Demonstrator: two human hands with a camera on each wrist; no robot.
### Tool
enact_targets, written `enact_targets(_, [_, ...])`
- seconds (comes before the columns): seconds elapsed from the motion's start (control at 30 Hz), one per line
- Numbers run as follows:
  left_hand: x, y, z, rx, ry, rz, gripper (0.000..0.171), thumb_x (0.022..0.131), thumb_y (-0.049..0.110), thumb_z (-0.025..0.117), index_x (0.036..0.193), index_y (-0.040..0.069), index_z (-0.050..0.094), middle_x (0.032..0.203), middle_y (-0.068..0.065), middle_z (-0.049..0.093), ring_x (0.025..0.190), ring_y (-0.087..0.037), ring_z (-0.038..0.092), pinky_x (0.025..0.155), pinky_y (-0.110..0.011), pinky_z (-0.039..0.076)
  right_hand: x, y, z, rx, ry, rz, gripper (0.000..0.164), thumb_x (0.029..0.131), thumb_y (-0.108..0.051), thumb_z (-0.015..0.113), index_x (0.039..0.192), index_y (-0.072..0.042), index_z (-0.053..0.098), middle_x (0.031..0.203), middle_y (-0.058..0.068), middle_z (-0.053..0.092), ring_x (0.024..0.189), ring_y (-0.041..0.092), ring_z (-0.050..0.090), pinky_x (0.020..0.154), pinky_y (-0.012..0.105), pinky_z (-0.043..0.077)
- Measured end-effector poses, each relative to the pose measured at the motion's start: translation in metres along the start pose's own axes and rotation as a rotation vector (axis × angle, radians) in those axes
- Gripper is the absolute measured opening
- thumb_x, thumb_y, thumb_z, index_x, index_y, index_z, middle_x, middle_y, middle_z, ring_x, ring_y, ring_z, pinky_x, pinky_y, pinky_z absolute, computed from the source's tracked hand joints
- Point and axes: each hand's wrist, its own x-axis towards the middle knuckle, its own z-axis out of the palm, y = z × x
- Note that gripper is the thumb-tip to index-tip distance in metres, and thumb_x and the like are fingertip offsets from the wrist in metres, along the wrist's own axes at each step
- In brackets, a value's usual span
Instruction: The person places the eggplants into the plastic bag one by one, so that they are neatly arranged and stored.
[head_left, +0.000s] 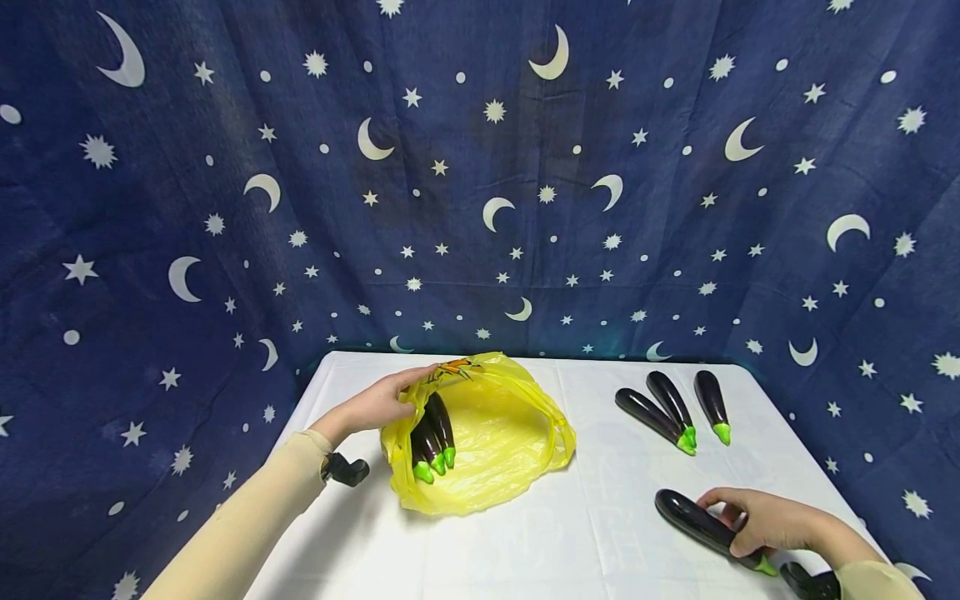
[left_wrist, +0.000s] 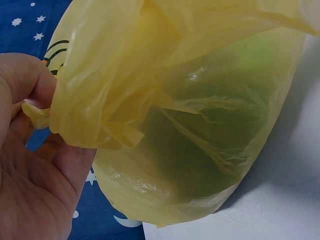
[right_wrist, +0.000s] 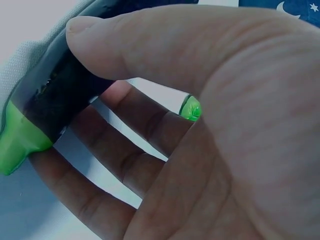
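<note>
My left hand (head_left: 378,402) grips the left rim of a yellow plastic bag (head_left: 517,417), whose mouth faces me. Inside the bag, at its left side, lie three dark eggplants (head_left: 441,425) with green stem ends. The left wrist view shows the bag's thin film (left_wrist: 115,65) gathered at my fingers, dark shapes showing through it. At the front right, my right hand (head_left: 780,525) holds another eggplant (head_left: 693,518) near its green end. In the right wrist view the thumb lies across this eggplant (right_wrist: 60,90), fingers along its other side.
Three more eggplants (head_left: 671,404) lie at the back right of the white-covered table (head_left: 600,500), two of them touching at their green ends. Behind the table hangs a dark blue cloth (head_left: 450,125) with moons and stars, which continues along both sides.
</note>
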Motion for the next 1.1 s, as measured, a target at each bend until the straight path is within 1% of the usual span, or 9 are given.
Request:
enact_targets(0.23, [-0.0008,-0.002,-0.0004,-0.008,-0.005,-0.006,0.079,0.089,-0.001,0.056,0.162,0.02,0.034,0.164,-0.002,0.035,0.148,-0.025,0.034,0.119,-0.05,0.028,0.0006,0.0019,0.0,0.009,-0.006,0.002,0.064,0.073,0.006,0.067,0.135,0.001,0.055,0.101,0.013,0.056,0.088,0.029,0.057,0.064,0.043,0.052])
enact_targets(0.53, [0.0001,-0.0026,-0.0022,0.011,-0.001,-0.012,0.079,0.089,-0.001,0.057,0.162,0.02,0.034,0.163,0.002,0.035,0.147,-0.021,0.035,0.12,-0.047,0.028,0.0009,-0.0012,0.0012,0.014,-0.001,0.02,0.062,0.073,0.007,0.066,0.134,0.002,0.055,0.101,0.014,0.056,0.088,0.029,0.056,0.064,0.042,0.053])
enact_targets(0.77, [0.0017,-0.0011,-0.0038,-0.007,-0.002,0.013,0.079,0.089,-0.003,0.056,0.162,0.018,0.034,0.164,-0.002,0.035,0.148,-0.025,0.034,0.12,-0.049,0.027,0.0012,-0.0007,0.0009,0.015,0.003,0.019,0.061,0.075,0.006,0.067,0.135,0.002,0.055,0.101,0.013,0.056,0.088,0.029,0.057,0.064,0.043,0.053])
enact_targets(0.93, [0.0018,-0.0027,-0.0039,-0.009,-0.003,0.027,0.078,0.089,-0.003,0.056,0.162,0.017,0.033,0.163,-0.003,0.035,0.147,-0.026,0.034,0.119,-0.05,0.028,0.0036,-0.0029,0.0002,0.018,-0.004,0.01,0.059,0.079,0.005,0.068,0.137,0.004,0.053,0.103,0.014,0.055,0.088,0.029,0.056,0.065,0.043,0.053])
enact_targets(1.1, [0.0001,-0.0008,-0.005,-0.01,-0.003,0.013,0.079,0.09,-0.003,0.056,0.162,0.018,0.033,0.164,-0.001,0.035,0.147,-0.023,0.034,0.12,-0.048,0.027,0.0085,-0.0068,0.0,0.01,-0.004,-0.007,0.059,0.084,0.001,0.068,0.14,0.004,0.051,0.105,0.014,0.054,0.089,0.029,0.056,0.065,0.043,0.054])
